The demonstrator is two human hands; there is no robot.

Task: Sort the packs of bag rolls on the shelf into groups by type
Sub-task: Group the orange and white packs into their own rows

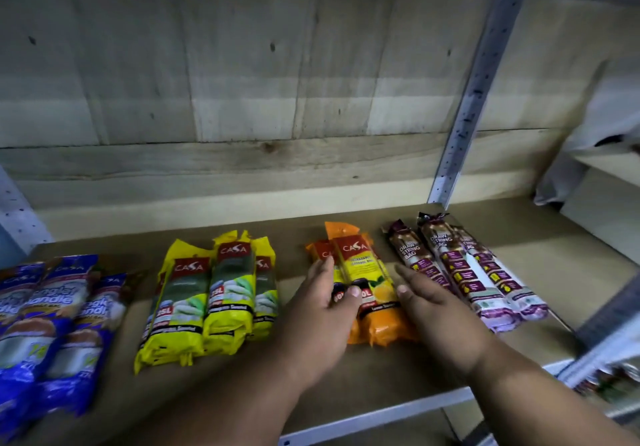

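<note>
We see four groups of bag-roll packs lying flat on the brown shelf board (346,373), lined up from 9 o'clock to 3 o'clock. Farthest toward 9 o'clock lie the blue packs (52,324), overlapping one another and partly cut off by the frame edge. Next to them, with a gap of bare board between, sit the yellow packs (207,303), pressed side by side, with red logo panels on their far ends. At the middle of the shelf are the orange packs (367,286), and toward 3 o'clock the purple drawstring packs (467,272), angled with their far ends leaning toward 11 o'clock.

Our left hand (322,310) rests on the 9 o'clock side of the orange packs, fingers spread and extended, the thumb lying across the top of the pack. Our right hand (436,310) is flat and open at the 3 o'clock side of the same packs, its thumb tip near the label and its fingers reaching over toward the nearest purple pack. Neither hand is closed around anything; the two flank the orange group, apart from each other.

Behind the shelf, at 12 o'clock, stands a pale wooden back panel (242,81), and a perforated metal upright (474,99) rises toward 1 o'clock
</note>
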